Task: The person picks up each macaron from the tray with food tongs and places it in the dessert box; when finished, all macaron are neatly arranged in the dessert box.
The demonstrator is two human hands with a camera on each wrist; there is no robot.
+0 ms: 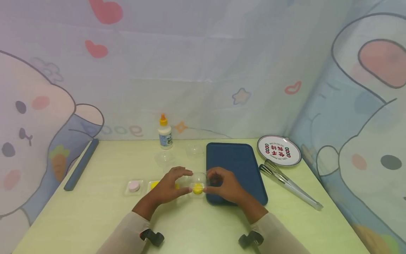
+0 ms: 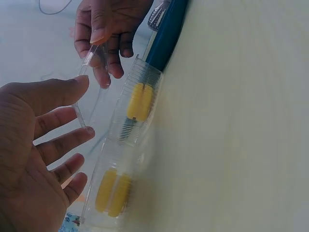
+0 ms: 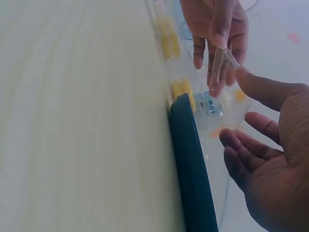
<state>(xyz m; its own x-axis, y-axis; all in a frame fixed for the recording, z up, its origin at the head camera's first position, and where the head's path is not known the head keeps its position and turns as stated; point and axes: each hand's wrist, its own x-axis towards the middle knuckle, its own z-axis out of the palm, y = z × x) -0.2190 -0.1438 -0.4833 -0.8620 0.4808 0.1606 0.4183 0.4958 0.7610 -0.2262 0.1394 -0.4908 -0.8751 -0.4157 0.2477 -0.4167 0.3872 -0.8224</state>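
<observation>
Pale cloth printed with hearts and cartoon animals backs a light surface, above which a clear lid is held between two bare hands. Left grip and right grip pinch it from opposite sides, thumbs on the near edge, fingers bent toward the far side. Just below both grips, apart from the lid, sits a clear base with a yellow macaron in it; a second yellow macaron is partly hidden by the left grip, and a pink macaron lies farther left. Close beside the right grip is the blue tray, with tongs and plate farther right; the bottle stands beyond the left grip. By its look the lid is thin moulded plastic: very light, springy rather than rigid, smooth enough to slip on dry fingertips, and liable to dent or crack if squeezed hard across the dome. Opposite points low on the rim, where it should be stiffest, seem the best hold, with light, even pressure to keep it level. The macaron below is probably light and brittle-shelled, so the base's sides would be safer to grasp than the macaron itself.
</observation>
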